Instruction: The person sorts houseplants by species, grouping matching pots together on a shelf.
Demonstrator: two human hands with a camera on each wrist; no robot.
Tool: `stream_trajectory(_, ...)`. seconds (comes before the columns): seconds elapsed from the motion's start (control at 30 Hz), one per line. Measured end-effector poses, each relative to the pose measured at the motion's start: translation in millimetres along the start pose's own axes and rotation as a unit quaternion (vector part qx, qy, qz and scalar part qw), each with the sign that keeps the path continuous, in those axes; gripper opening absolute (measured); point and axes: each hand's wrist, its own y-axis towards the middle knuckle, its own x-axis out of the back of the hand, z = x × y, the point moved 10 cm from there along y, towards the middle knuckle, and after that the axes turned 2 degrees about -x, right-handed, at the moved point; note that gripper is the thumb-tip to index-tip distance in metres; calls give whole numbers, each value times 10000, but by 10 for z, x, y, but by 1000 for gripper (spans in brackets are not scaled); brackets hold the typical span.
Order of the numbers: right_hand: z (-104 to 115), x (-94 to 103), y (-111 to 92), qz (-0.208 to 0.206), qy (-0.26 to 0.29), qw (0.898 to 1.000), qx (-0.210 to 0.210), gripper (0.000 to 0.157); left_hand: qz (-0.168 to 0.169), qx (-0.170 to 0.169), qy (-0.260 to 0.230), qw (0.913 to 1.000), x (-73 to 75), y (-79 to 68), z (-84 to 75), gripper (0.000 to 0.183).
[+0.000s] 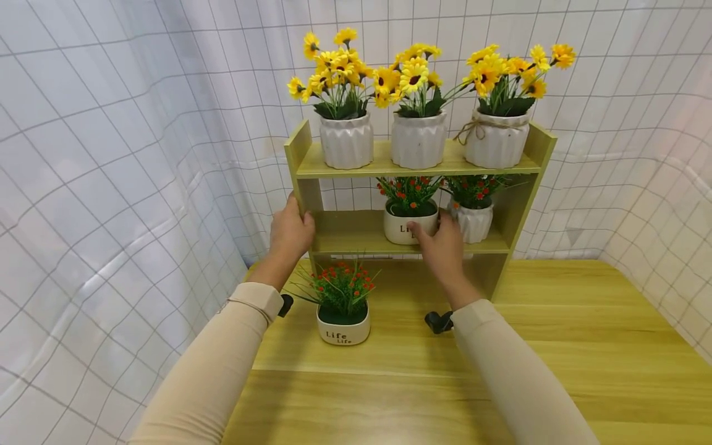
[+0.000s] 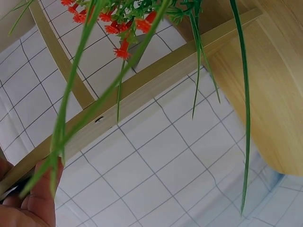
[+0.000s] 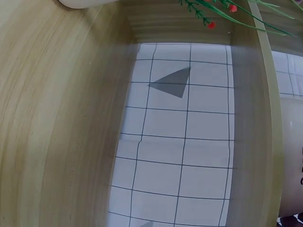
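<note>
My left hand [image 1: 292,227] grips the left side panel of a wooden shelf [image 1: 356,232]; in the left wrist view its fingers [image 2: 45,189] wrap the panel's edge. On the middle board stands an oval white "Life" pot [image 1: 397,232] with small red flowers. My right hand [image 1: 445,244] holds that pot at its right side, thumb across the front. Just right of it is a fluted white pot [image 1: 475,224] with red flowers, partly hidden by the hand. A second "Life" pot [image 1: 343,332] of red flowers sits on the table, below my left hand.
Three white pots of yellow flowers, left [image 1: 347,145], middle [image 1: 418,143] and right [image 1: 497,142], line the top board. The shelf stands on a wooden table [image 1: 567,346]. A white grid-patterned curtain [image 1: 122,154] hangs behind and at both sides.
</note>
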Motion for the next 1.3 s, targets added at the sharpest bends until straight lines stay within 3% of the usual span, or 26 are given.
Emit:
stream_trajectory(0.23, 17, 0, -17, -171, 55, 9998, -12, 65, 14, -3, -2, 10000, -2, 7, 1, 47)
stream_trajectory(0.47, -37, 27, -74, -248, 505, 9984, -37, 65, 84, 18, -27, 10000, -35, 2, 6, 45)
stream_trajectory(0.77, 10, 198, -412, -727, 1056, 9907, 446, 52, -2, -43, 14, 10000, -27, 17, 17, 44)
stream_trajectory(0.93, 24, 177, -642, -615, 1030, 9911, 582, 49, 14, -48, 40, 10000, -27, 21, 22, 44)
stream_trajectory(1.3, -103, -160, -1102, 31, 1344, 9909, 85, 56, 29, -68, 74, 9999, -25, 25, 14, 44)
